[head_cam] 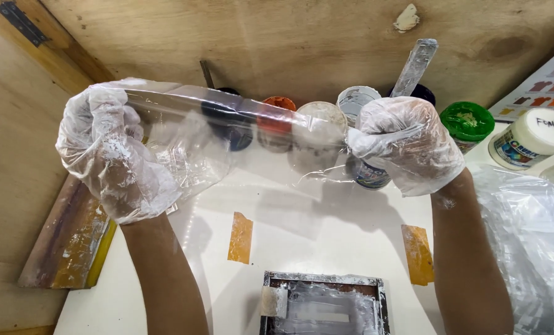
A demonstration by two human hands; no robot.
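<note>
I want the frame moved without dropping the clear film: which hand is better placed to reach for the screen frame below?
Probably the right hand. It grips the clear film at one end, closer to above the screen frame near the bottom edge. The left hand sits further out, over the squeegee.

The screen frame (323, 304) is cut off by the bottom edge.

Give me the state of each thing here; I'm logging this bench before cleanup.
Left hand: gloved, fist shut on clear plastic sheet.
Right hand: gloved, fist shut on the sheet's other end.
Clear plastic sheet: held up, stretched between both hands.
Green-lidded jar: lid on.
White-lidded jar: lid on.
Orange jar: open.
Screen frame: lying flat, smeared white.
Squeegee: lying at table edge, paint-stained.
</note>
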